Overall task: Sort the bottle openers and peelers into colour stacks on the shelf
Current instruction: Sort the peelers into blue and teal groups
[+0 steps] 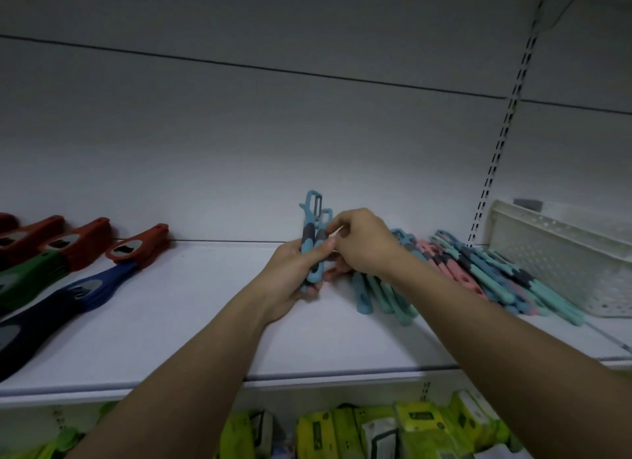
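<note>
White shelf (pixel 171 321); left hand (pixel 290 274) clasps blue peelers (pixel 313 239); no legible writing.

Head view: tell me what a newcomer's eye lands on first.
At centre, the left hand grips a small bunch of blue peelers upright above the white shelf, the right hand pinching at them. Left lie fanned bottle openers in red, green and blue; right, a jumbled peeler pile beside a white basket.
</note>
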